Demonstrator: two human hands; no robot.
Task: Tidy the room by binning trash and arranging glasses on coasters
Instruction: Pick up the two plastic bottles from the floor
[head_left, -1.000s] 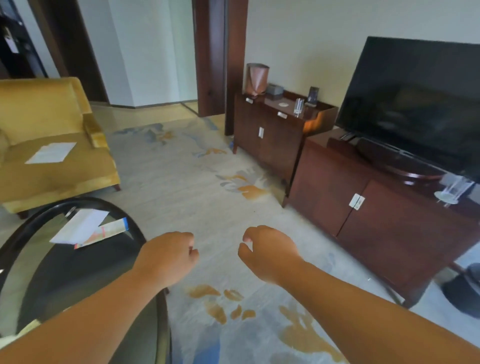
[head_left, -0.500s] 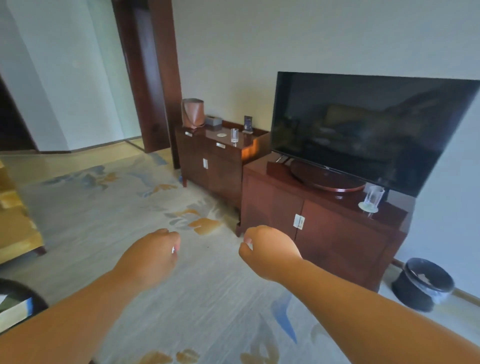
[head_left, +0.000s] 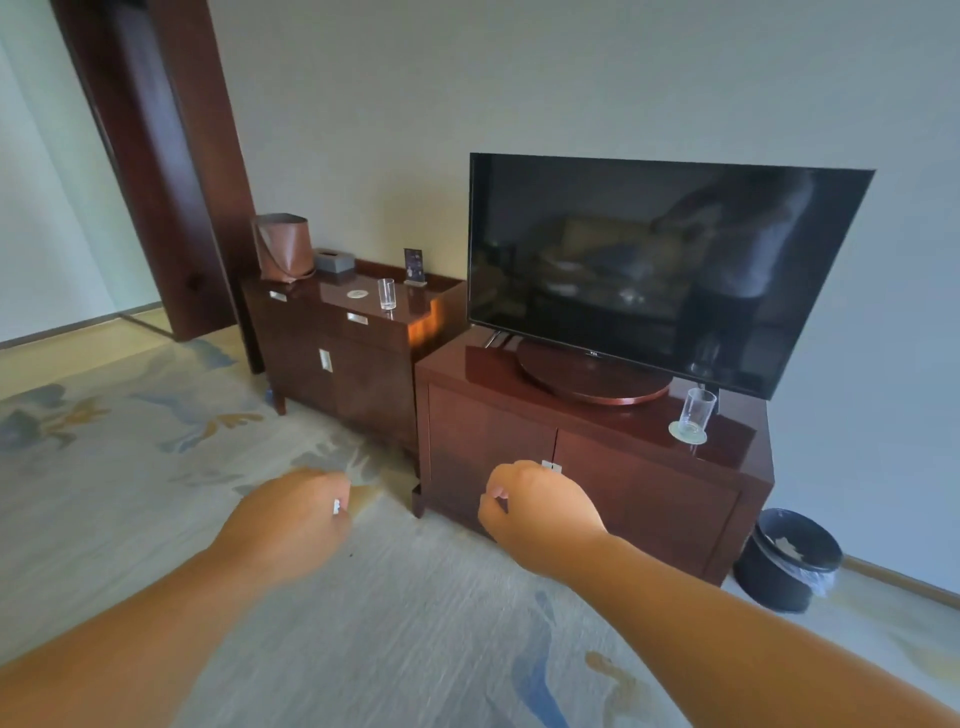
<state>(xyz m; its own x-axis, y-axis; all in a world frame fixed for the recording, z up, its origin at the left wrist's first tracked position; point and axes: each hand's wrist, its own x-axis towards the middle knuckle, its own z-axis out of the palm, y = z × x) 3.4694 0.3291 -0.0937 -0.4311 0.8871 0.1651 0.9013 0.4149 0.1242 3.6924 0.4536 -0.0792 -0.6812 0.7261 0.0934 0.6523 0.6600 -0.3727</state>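
Holds left hand (head_left: 291, 519) and right hand (head_left: 540, 512) out over patterned carpet (head_left: 156, 493), fingers curled under, grip impossible to judge. Faces 1 clear glass tumbler (head_left: 696, 413) on round white coaster (head_left: 687, 434) on low dark-wood TV cabinet (head_left: 493, 441), 2nd tumbler (head_left: 386, 294) on taller dark-wood sideboard (head_left: 363, 379) just beside bare white coaster (head_left: 357, 294), round black lined bin (head_left: 789, 561) right of cabinet.

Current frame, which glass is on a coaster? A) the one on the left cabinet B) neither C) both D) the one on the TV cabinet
D: the right glass sits on a coaster on the TV cabinet; the left glass stands beside an empty coaster, not on it.
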